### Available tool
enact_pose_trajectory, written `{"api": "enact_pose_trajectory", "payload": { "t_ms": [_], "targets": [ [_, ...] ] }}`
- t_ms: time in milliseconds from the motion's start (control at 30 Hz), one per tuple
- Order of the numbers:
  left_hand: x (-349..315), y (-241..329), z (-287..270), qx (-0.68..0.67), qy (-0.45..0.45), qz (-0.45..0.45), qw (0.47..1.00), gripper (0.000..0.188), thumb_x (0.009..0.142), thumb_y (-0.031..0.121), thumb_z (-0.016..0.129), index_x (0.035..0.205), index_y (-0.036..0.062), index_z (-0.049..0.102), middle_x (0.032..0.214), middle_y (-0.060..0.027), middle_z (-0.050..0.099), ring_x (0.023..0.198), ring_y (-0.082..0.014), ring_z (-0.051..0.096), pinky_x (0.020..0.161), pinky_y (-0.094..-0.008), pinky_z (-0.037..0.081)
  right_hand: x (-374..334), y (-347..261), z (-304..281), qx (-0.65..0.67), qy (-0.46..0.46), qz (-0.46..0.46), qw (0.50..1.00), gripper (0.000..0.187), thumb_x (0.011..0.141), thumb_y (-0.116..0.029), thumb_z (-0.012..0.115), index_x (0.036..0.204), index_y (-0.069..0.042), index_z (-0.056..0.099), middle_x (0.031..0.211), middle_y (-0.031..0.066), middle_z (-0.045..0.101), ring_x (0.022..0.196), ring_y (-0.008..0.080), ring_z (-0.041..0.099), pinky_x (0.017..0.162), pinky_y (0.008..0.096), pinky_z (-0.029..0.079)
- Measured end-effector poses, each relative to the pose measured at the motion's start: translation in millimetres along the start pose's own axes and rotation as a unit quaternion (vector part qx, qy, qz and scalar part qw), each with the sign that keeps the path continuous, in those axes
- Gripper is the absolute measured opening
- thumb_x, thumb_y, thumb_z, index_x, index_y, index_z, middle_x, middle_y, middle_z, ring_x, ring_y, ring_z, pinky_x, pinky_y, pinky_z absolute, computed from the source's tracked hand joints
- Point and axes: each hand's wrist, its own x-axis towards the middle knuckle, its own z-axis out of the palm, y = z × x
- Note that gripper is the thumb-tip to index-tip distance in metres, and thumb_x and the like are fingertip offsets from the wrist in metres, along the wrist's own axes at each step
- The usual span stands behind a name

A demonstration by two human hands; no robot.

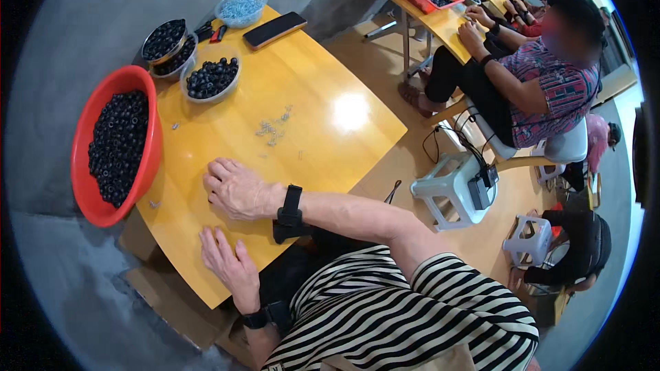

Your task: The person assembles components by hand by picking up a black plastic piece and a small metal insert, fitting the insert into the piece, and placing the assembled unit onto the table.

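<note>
My left hand (232, 266) lies at the near left edge of the yellow table (323, 124), its fingers stretched out and apart. Just beyond it, my right hand (237, 189) rests on the tabletop with its fingers curled under. The fingertips point down, so anything they may hold is hidden. Past my right hand, small clear or silvery pieces (271, 128) lie scattered in a loose pile. Left of my hands, a red plastic basin (157, 137) full of small black ring-like parts (118, 144) leans out over the table's edge.
Toward the back stand a clear tub of black parts (212, 79), a metal bowl of black parts (165, 40) and a tub of pale blue pieces (240, 8). A phone (275, 30) and red-handled pliers (218, 33) lie nearby. Co-workers sit at the right, near a plastic stool (450, 189).
</note>
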Motion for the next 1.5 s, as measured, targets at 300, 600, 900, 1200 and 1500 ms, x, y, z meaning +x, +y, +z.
{"api": "enact_pose_trajectory", "payload": {
  "t_ms": [300, 600, 900, 1200, 1500],
  "targets": [
    [10, 17, -3, -0.006, 0.002, -0.017, 1.0, 0.053, 0.095, 0.026, 0.056, 0.137, -0.0044, 0.046, 0.149, -0.0259, 0.035, 0.139, -0.0438, 0.029, 0.111, -0.0544, 0.025, -30, -16, -25, -0.036, 0.07, 0.031, 0.996, 0.047, 0.09, -0.016, 0.059, 0.13, 0.006, 0.047, 0.132, 0.0299, 0.046, 0.127, 0.0464, 0.042, 0.108, 0.0503, 0.035],
    [2, 45, -4, -0.007, -0.006, -0.034, 0.999, 0.085, 0.088, 0.037, 0.068, 0.149, -0.0034, 0.024, 0.155, -0.0312, 0.016, 0.144, -0.0462, 0.015, 0.113, -0.0576, 0.017, -109, -23, -86, -0.067, 0.058, 0.178, 0.98, 0.058, 0.091, -0.016, 0.057, 0.139, 0.008, 0.037, 0.142, 0.0351, 0.034, 0.13, 0.052, 0.035, 0.11, 0.0553, 0.031],
    [19, 48, 10, 0.035, -0.015, -0.043, 0.998, 0.089, 0.086, 0.042, 0.068, 0.148, -0.0052, 0.025, 0.153, -0.0333, 0.019, 0.142, -0.0485, 0.019, 0.112, -0.0572, 0.02, -98, 5, -73, -0.104, 0.028, 0.186, 0.977, 0.059, 0.09, -0.016, 0.057, 0.135, 0.017, 0.035, 0.143, 0.0438, 0.026, 0.132, 0.0571, 0.029, 0.113, 0.0558, 0.026],
    [29, 51, -1, 0.03, -0.031, -0.036, 0.998, 0.074, 0.093, 0.03, 0.061, 0.149, -0.0033, 0.026, 0.155, -0.0274, 0.02, 0.144, -0.0431, 0.021, 0.112, -0.0568, 0.02, -70, 2, -57, -0.127, 0.009, 0.115, 0.985, 0.061, 0.09, -0.017, 0.057, 0.139, 0.012, 0.036, 0.148, 0.0373, 0.027, 0.138, 0.051, 0.028, 0.114, 0.055, 0.025],
    [26, 43, -3, -0.003, -0.087, 0.008, 0.996, 0.063, 0.094, 0.017, 0.054, 0.149, 0.0009, 0.03, 0.158, -0.0191, 0.024, 0.146, -0.0348, 0.023, 0.111, -0.0584, 0.019, -62, -9, -33, -0.042, -0.047, 0.031, 0.998, 0.05, 0.09, -0.016, 0.057, 0.135, 0.004, 0.048, 0.145, 0.0263, 0.042, 0.134, 0.0408, 0.042, 0.112, 0.0514, 0.03]
  ]
}}
